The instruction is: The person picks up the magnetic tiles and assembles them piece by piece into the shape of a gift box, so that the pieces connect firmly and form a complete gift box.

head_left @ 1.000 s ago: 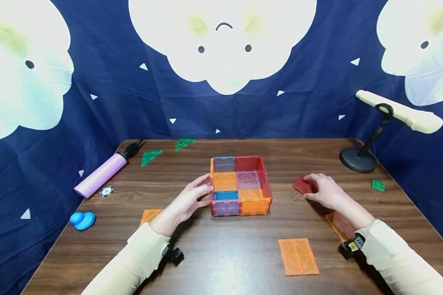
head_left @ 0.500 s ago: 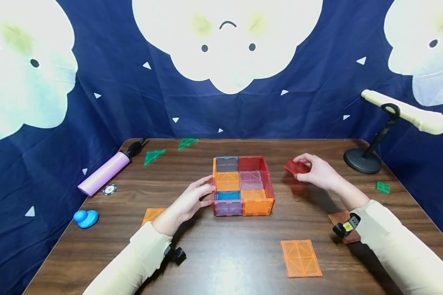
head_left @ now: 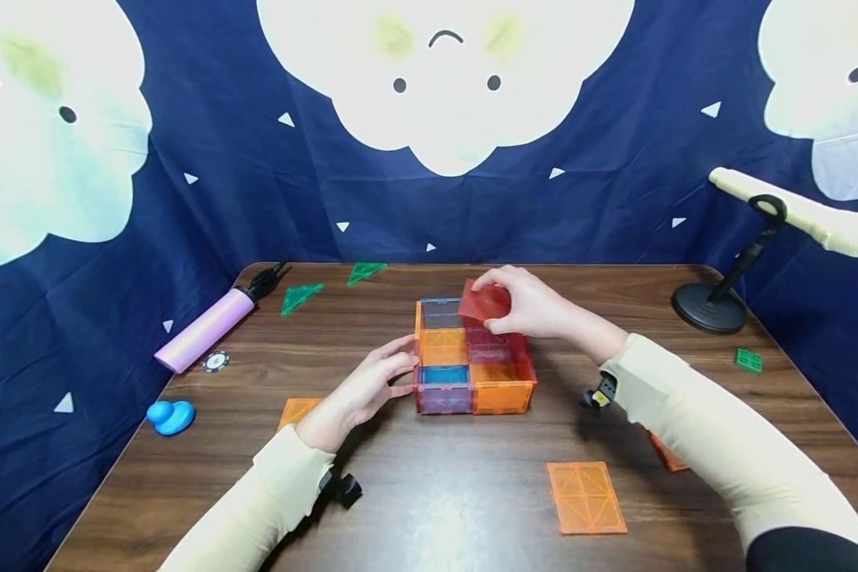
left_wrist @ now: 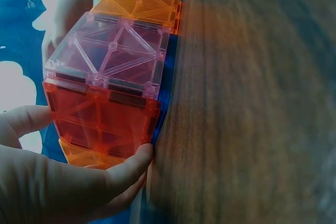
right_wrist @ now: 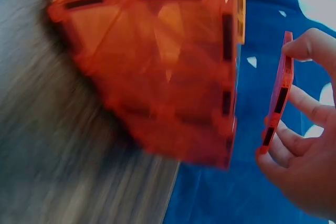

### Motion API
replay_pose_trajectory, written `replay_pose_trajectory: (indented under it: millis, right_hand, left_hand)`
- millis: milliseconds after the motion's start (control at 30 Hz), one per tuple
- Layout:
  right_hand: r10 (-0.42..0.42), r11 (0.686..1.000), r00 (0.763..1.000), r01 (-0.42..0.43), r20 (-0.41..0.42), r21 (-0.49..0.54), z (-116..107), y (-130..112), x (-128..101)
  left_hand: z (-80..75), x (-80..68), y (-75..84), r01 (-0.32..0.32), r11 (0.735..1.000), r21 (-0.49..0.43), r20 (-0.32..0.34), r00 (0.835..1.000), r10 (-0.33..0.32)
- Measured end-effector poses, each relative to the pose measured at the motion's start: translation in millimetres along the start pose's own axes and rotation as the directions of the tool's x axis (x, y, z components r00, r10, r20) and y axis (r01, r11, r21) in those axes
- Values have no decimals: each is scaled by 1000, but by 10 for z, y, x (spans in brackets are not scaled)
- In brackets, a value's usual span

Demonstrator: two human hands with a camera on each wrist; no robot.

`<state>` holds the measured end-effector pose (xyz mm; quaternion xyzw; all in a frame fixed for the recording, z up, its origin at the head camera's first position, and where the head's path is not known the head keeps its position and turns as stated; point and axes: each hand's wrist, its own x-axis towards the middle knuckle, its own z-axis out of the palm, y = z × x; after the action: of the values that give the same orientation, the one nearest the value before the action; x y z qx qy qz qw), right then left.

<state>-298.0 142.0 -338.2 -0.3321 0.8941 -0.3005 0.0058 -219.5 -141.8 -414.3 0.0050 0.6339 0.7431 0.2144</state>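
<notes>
A low open-topped box point(head_left: 445, 400) of see-through magnetic tiles in orange, purple, blue and red sits on the table, divided into several squares. My left hand point(head_left: 368, 391) rests against its left side, with fingertips touching a red tile point(left_wrist: 100, 116) of that wall in the left wrist view. Over the back right part of the box, my right hand point(head_left: 532, 306) pinches a red square magnetic tile point(head_left: 474, 302) between thumb and fingers. The right wrist view shows this held tile point(right_wrist: 278, 95) edge-on, apart from the box's red wall point(right_wrist: 157, 72).
Loose orange tiles point(head_left: 586, 498) lie in front and left; another is partly hidden under the right sleeve. Green triangles point(head_left: 302, 298), a purple pump point(head_left: 207, 330), a poker chip point(head_left: 216, 361) and a blue knobbed object point(head_left: 171, 416) lie left. A black stand point(head_left: 710, 307) and green brick point(head_left: 748, 360) are right.
My right hand has lifted the red tile off the table on the right and carried it left, over the box. The left hand has stayed at the box's side.
</notes>
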Motion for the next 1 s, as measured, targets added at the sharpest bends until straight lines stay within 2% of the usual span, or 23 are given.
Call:
replay_pose_trajectory:
  millis: [200,400,700,1000]
  right_hand:
    - [-67,998,992,68,110,-4,166,-184,241]
    - [-82,996,983,85,162,-12,304,-287,388]
    - [-45,998,976,55,213,-39,408,-272,429]
    - [-69,996,969,78,238,-31,395,-279,450]
  left_hand:
    - [13,-15,22,-2,1000,3,6,1000,2]
    - [17,-20,24,-4,1000,0,17,1000,4]
    - [11,-10,26,-9,1000,6,32,999,9]
    - [1,-21,20,-16,1000,-5,28,999,16]
